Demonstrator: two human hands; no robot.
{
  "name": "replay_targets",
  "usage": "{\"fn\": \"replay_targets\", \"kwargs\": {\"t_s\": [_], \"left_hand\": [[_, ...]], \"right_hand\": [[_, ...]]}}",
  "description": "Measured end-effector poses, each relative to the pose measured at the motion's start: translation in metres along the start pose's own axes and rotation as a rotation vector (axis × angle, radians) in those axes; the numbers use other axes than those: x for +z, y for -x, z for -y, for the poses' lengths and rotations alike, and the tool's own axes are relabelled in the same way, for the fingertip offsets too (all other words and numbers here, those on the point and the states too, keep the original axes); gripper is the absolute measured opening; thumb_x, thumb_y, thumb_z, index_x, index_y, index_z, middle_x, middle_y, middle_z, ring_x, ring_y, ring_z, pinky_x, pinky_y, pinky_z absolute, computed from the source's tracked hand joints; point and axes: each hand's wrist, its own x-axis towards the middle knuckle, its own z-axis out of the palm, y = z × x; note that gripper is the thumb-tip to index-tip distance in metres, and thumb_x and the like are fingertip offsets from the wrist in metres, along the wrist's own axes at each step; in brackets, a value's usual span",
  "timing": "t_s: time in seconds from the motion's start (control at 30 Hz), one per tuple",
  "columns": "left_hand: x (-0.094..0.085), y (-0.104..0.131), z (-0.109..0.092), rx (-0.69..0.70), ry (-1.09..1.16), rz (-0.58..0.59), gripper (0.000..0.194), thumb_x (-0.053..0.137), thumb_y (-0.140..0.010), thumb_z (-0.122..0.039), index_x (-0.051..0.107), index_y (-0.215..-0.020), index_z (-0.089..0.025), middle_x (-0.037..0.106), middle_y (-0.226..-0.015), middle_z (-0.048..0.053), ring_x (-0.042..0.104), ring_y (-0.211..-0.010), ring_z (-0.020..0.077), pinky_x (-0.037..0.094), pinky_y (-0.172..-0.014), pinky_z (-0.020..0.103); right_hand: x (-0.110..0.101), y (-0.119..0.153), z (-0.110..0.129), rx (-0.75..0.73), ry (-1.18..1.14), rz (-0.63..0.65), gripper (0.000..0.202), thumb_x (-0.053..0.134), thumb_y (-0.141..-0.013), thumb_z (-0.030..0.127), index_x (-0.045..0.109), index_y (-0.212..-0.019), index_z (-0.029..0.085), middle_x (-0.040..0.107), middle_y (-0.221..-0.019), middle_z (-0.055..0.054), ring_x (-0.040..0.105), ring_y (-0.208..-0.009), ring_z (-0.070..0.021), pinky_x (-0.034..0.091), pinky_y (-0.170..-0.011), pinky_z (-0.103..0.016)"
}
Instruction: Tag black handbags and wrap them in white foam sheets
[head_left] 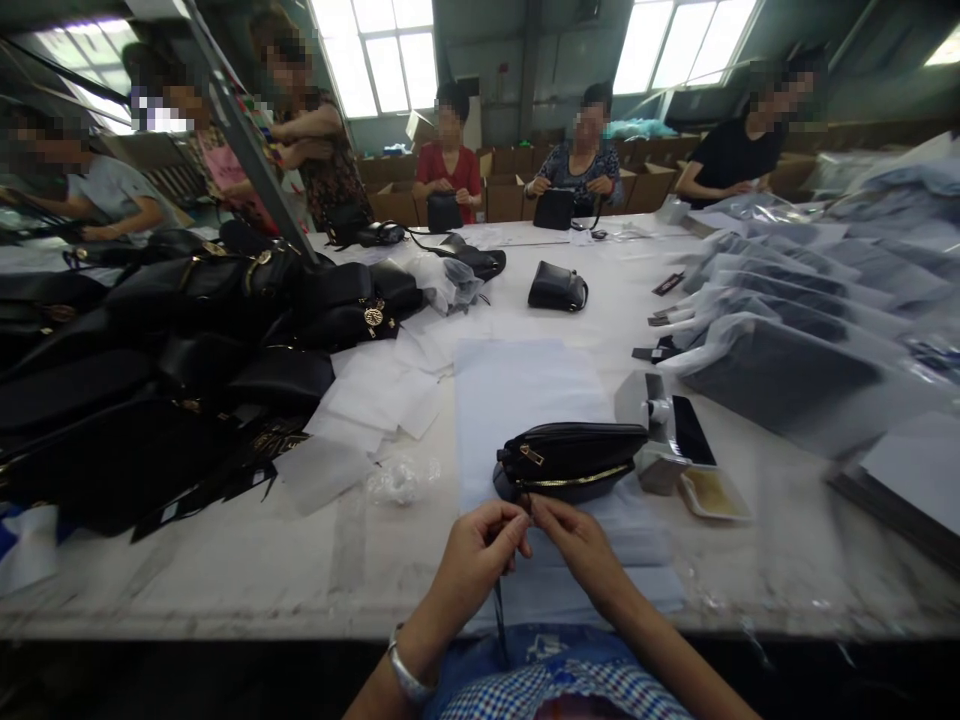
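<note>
A small black handbag [570, 460] with gold zips rests on white paper [525, 375] right in front of me. Just below its left end my two hands come together, fingertips nearly meeting. My left hand [487, 540], with a silver bangle at the wrist, is closed in a pinch on a thin dark strap [499, 605] that hangs down towards my lap. My right hand [574, 540] pinches a dark bit of the strap close to the bag. Fingers cover most of the part being held.
Black bags [187, 350] are heaped on the left, beside loose white sheets [375, 390]. Another black bag [556, 286] stands mid-table. To the right are a tape dispenser [660, 430], a small dish [712, 493] and bags in clear plastic [780, 350]. Several co-workers work around the table.
</note>
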Motion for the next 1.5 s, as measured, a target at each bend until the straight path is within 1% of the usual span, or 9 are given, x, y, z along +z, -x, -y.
{"fn": "replay_targets", "kwargs": {"t_s": [0.2,0.33,0.4,0.53,0.63,0.93,1.13,1.3,1.5], "left_hand": [[0.005,-0.007,0.002,0.077,-0.174,0.029,0.024,0.055,-0.091,-0.035,0.068,-0.083,-0.016,0.066,-0.071,0.002,0.057,-0.061,0.0127,0.045,-0.059,0.022],[0.005,-0.011,0.000,0.144,-0.361,0.051,0.021,0.055,-0.090,-0.027,0.071,-0.082,-0.018,0.071,-0.076,0.003,0.064,-0.070,0.0164,0.046,-0.067,0.024],[0.002,-0.011,-0.001,0.189,-0.450,-0.028,0.020,0.054,-0.091,-0.028,0.072,-0.084,-0.020,0.072,-0.079,0.003,0.064,-0.074,0.0173,0.047,-0.070,0.025],[-0.004,-0.011,0.002,0.272,-0.541,-0.354,0.016,0.056,-0.091,-0.030,0.068,-0.098,-0.021,0.069,-0.089,0.004,0.063,-0.080,0.0180,0.049,-0.070,0.027],[-0.003,-0.017,0.010,0.334,-0.538,-0.412,0.019,0.065,-0.085,-0.027,0.064,-0.104,-0.021,0.067,-0.099,0.005,0.062,-0.092,0.0201,0.051,-0.078,0.031],[0.003,-0.021,0.022,0.238,-0.242,-0.329,0.026,0.064,-0.087,-0.032,0.067,-0.109,-0.019,0.070,-0.096,0.005,0.066,-0.081,0.0172,0.054,-0.074,0.028],[-0.006,-0.015,0.013,0.006,0.193,-0.235,0.033,0.064,-0.087,-0.041,0.069,-0.105,-0.014,0.061,-0.074,0.001,0.052,-0.064,0.0101,0.045,-0.060,0.021],[-0.015,0.005,0.002,-0.114,0.423,-0.213,0.032,0.069,-0.084,-0.041,0.071,-0.101,-0.013,0.056,-0.076,0.000,0.047,-0.062,0.0067,0.040,-0.059,0.018],[-0.015,0.037,0.010,-0.174,0.519,-0.279,0.032,0.069,-0.084,-0.039,0.069,-0.103,-0.013,0.051,-0.075,-0.001,0.043,-0.061,0.0056,0.040,-0.059,0.018]], "right_hand": [[0.005,-0.003,0.008,0.002,-0.117,-0.050,0.049,0.052,-0.090,0.058,0.075,-0.106,0.017,0.073,-0.110,-0.010,0.064,-0.109,-0.0302,0.047,-0.100,-0.044],[0.005,-0.004,0.009,-0.004,-0.088,-0.085,0.043,0.065,-0.082,0.054,0.076,-0.101,0.018,0.075,-0.103,-0.009,0.068,-0.100,-0.0304,0.052,-0.091,-0.042],[0.005,-0.005,0.008,-0.013,-0.073,-0.112,0.039,0.066,-0.082,0.053,0.077,-0.097,0.018,0.076,-0.100,-0.009,0.069,-0.097,-0.0296,0.053,-0.089,-0.041],[0.005,-0.007,0.004,-0.037,-0.049,-0.116,0.035,0.064,-0.084,0.050,0.077,-0.096,0.019,0.076,-0.097,-0.008,0.069,-0.095,-0.0274,0.052,-0.091,-0.040],[0.005,-0.007,0.002,-0.054,-0.053,-0.096,0.035,0.062,-0.087,0.048,0.076,-0.099,0.019,0.075,-0.098,-0.008,0.068,-0.096,-0.0267,0.052,-0.090,-0.039],[0.003,0.000,-0.004,-0.113,0.043,-0.127,0.029,0.059,-0.089,0.043,0.070,-0.104,0.020,0.075,-0.088,-0.006,0.070,-0.072,-0.0207,0.055,-0.070,-0.030],[-0.001,-0.007,0.008,-0.215,0.161,-0.052,0.023,0.057,-0.091,0.038,0.072,-0.092,0.021,0.073,-0.079,-0.002,0.066,-0.063,-0.0162,0.052,-0.063,-0.025],[0.003,-0.002,0.024,-0.266,0.153,0.030,0.024,0.055,-0.092,0.038,0.071,-0.097,0.022,0.073,-0.082,-0.003,0.065,-0.062,-0.0157,0.052,-0.063,-0.025],[0.012,0.011,0.032,-0.268,0.185,0.111,0.025,0.055,-0.092,0.038,0.073,-0.101,0.024,0.075,-0.088,-0.004,0.068,-0.067,-0.0180,0.055,-0.066,-0.027]]}}
